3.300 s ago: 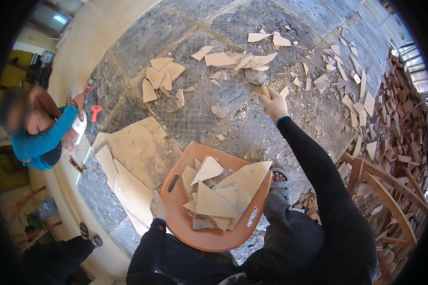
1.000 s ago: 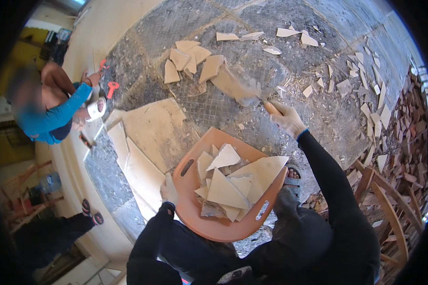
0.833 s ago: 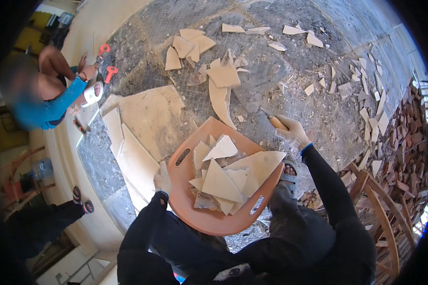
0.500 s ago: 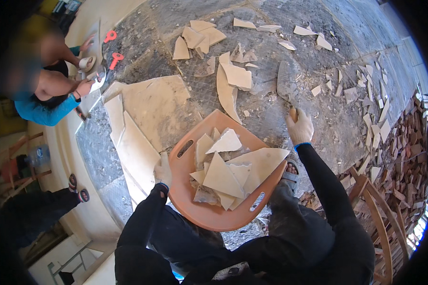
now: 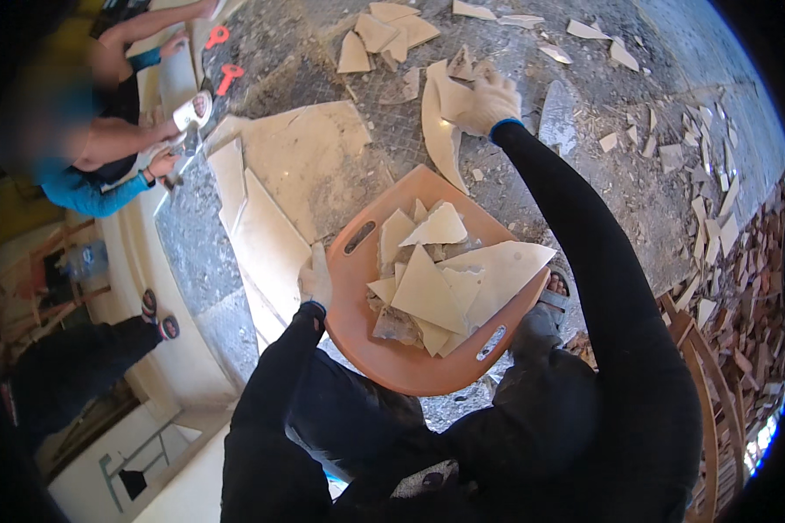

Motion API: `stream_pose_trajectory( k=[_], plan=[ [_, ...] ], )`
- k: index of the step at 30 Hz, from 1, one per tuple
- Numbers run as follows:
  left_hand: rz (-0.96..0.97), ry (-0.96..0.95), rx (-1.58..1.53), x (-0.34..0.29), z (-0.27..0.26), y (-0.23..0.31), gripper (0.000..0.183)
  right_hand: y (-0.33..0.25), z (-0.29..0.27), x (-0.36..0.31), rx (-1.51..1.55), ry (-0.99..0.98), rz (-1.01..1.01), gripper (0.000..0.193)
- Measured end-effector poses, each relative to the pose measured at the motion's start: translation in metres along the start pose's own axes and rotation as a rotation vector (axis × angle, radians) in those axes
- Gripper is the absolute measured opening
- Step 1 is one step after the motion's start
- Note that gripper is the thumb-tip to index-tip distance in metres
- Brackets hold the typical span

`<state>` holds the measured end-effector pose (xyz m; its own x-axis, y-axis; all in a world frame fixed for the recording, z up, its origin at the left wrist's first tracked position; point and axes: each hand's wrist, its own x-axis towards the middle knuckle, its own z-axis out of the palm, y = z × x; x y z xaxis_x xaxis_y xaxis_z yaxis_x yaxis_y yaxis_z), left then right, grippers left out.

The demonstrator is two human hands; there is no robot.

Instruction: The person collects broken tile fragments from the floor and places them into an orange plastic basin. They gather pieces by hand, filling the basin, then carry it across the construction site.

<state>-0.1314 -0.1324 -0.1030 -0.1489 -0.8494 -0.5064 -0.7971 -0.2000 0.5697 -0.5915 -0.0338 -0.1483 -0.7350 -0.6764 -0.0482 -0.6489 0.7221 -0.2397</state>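
An orange-brown plastic tub [image 5: 366, 336] with cut-out handles stands in front of my legs, holding a heap of broken beige tile pieces [image 5: 427, 288]. At its left side my gloved left hand [image 5: 316, 277] is closed on the rim. My gloved right hand [image 5: 488, 103] reaches out beyond the tub, fingers closed on a broken tile piece [image 5: 450, 94] that lies over a longer curved shard [image 5: 443, 152]. Just right of that hand, a flat grey blade like a trowel's [image 5: 558, 118] rests on the floor; my sleeve is close to its near end.
Large tile slabs [image 5: 310, 161] lie left of the tub. More shards [image 5: 384, 35] are at the far side, and scattered ones [image 5: 706, 218] at the right near a rubble pile [image 5: 759, 314]. A co-worker [image 5: 105, 131] sits at far left by two red tools [image 5: 228, 78].
My right hand has let go of the trowel-like tool and moved left onto the tile piece. My left hand stays at the tub. The view has shifted slightly.
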Motion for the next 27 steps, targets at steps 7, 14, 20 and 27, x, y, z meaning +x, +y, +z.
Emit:
stream_pose_trajectory(
  k=[7, 14, 20, 27],
  plan=[
    [-0.025, 0.003, 0.026, 0.002, 0.003, 0.003, 0.073, -0.006, 0.0, -0.015, 0.358, -0.209, 0.262, 0.085],
    [0.004, -0.003, -0.006, 0.008, 0.004, -0.011, 0.072, -0.06, 0.0, -0.026, 0.203, -0.223, 0.406, 0.094],
    [-0.008, 0.032, 0.089, 0.008, 0.003, -0.012, 0.076, -0.067, 0.0, -0.012, 0.196, -0.191, 0.537, 0.097],
    [0.001, 0.033, 0.078, 0.0, -0.001, -0.002, 0.076, -0.059, 0.017, 0.011, 0.536, -0.288, 0.343, 0.082]
  ],
)
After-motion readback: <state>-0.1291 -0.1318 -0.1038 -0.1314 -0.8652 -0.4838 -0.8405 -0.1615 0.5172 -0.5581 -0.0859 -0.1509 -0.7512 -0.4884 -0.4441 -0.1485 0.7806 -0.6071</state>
